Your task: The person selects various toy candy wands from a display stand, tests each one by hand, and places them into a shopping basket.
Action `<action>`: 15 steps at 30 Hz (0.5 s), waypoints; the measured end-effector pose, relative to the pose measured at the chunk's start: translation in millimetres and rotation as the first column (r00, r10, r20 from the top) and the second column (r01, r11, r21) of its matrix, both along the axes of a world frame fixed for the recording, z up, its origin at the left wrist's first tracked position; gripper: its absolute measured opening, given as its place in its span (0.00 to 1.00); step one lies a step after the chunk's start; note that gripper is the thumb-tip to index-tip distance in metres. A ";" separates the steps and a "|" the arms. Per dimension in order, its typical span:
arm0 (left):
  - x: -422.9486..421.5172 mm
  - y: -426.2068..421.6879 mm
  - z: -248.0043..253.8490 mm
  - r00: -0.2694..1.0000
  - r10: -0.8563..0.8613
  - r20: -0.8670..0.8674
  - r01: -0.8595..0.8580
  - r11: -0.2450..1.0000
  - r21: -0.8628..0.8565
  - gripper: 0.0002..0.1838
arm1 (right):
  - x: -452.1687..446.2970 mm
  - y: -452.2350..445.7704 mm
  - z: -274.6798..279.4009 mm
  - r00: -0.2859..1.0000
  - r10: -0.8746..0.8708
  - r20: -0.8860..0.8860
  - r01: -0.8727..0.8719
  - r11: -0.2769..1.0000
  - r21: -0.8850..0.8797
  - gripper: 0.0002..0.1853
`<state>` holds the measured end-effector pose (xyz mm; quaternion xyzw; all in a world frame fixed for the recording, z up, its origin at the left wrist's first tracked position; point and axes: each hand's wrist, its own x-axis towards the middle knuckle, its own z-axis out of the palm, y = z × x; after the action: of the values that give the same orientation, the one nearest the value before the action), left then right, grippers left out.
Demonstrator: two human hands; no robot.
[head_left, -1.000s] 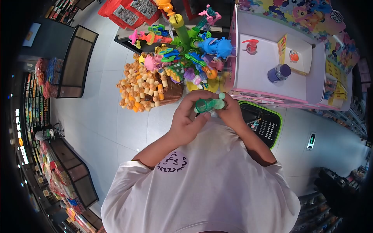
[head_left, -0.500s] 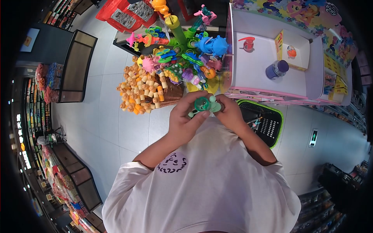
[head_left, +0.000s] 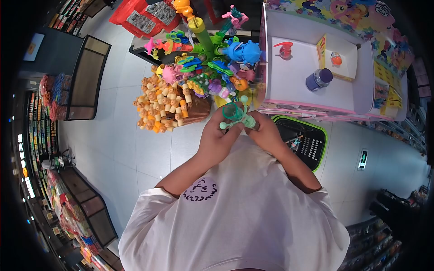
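Both my hands meet in front of my chest around a green plastic toy (head_left: 234, 112). It has a clear green round cup or tube and a paler green part with small balls on its ends. My left hand (head_left: 217, 137) is closed round the tube side, with the thumb across the front. My right hand (head_left: 266, 132) grips the pale green lower end between its fingers. Part of the toy is hidden by my fingers. Just beyond it stands a rack of colourful plastic toys (head_left: 205, 56).
Left of the rack is a heap of small orange-and-cream figure toys (head_left: 165, 101). At right, a white display bin (head_left: 289, 92) holds a purple-lidded jar (head_left: 319, 79) and a red-topped item (head_left: 285, 50). A black basket with a green rim (head_left: 324, 149) rests on the floor.
The toy has tilted in my hands: the tube's opening now sits further up and left, and more of the pale green part shows. Both hands still hold it.
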<state>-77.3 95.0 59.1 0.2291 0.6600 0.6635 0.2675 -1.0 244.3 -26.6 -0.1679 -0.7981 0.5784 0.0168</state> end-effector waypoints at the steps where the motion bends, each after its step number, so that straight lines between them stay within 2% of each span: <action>1: -1.1 0.0 -0.9 0.997 -0.028 -0.068 0.021 0.995 -0.098 0.24 | 0.9 1.1 0.9 1.000 -0.003 0.001 0.003 1.000 0.000 0.17; 6: -1.7 7.6 -4.8 1.000 0.005 -0.018 -0.006 0.999 -0.033 0.22 | 1.3 5.5 6.4 0.996 0.033 0.084 -0.033 0.999 0.001 0.17; 8: -1.3 10.7 -4.6 1.000 -0.004 -0.001 0.004 1.000 -0.023 0.22 | 2.6 6.1 8.2 0.998 0.026 0.052 -0.026 1.000 -0.007 0.17; 11: 0.2 12.9 0.6 0.999 -0.012 -0.045 0.010 0.999 -0.046 0.21 | 3.1 7.3 5.6 1.000 0.027 0.014 -0.026 0.998 -0.052 0.17; 13: -0.8 12.3 3.2 0.983 -0.100 -0.156 0.079 0.988 -0.136 0.20 | 2.9 8.3 3.9 1.000 0.030 0.007 -0.029 0.995 -0.090 0.17; 15: 0.0 14.9 7.6 0.981 -0.088 -0.173 0.067 0.990 -0.127 0.20 | 1.7 9.1 4.4 0.998 0.029 -0.051 -0.034 0.994 -0.102 0.17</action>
<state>-77.3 109.8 66.6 0.2966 0.7106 0.5885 0.2465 0.6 253.5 -22.2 -0.1415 -0.7693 0.6228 0.0188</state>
